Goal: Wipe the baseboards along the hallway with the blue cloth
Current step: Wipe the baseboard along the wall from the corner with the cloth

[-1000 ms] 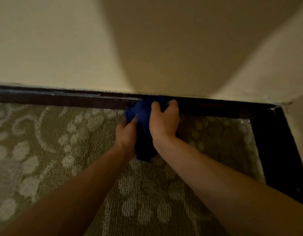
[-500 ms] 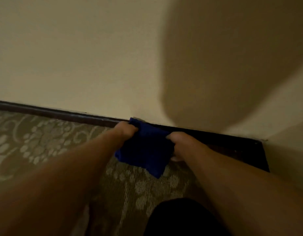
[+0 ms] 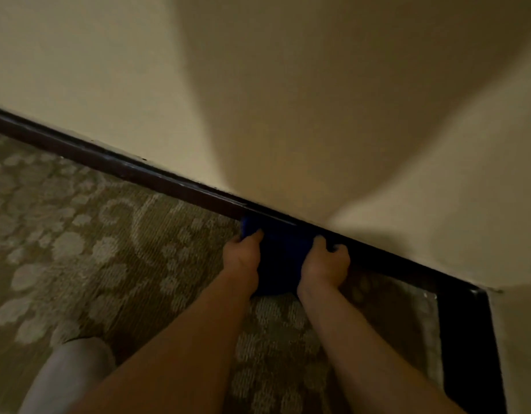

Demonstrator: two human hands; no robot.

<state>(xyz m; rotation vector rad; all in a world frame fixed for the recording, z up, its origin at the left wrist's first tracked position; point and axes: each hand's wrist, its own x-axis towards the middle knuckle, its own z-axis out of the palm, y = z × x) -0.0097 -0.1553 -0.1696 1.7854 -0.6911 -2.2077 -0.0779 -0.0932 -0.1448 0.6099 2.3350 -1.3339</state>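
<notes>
A dark blue cloth [image 3: 280, 252] is bunched against the dark brown baseboard [image 3: 114, 164] that runs diagonally under the cream wall. My left hand [image 3: 243, 258] grips the cloth's left side with curled fingers. My right hand [image 3: 325, 262] grips its right side, fingers curled over the top edge next to the baseboard. The cloth's lower part hangs between my wrists down to the carpet. Shadow covers the baseboard behind the cloth.
Patterned beige carpet [image 3: 79, 249] covers the floor. The baseboard turns at an inside corner [image 3: 473, 294] on the right and continues along a side wall [image 3: 467, 354]. A pale grey trouser leg [image 3: 67, 375] shows at the lower left.
The view has tilted and swung, so the baseboard now slants down to the right. Both hands keep their hold on the cloth, now a little lower on the baseboard's face.
</notes>
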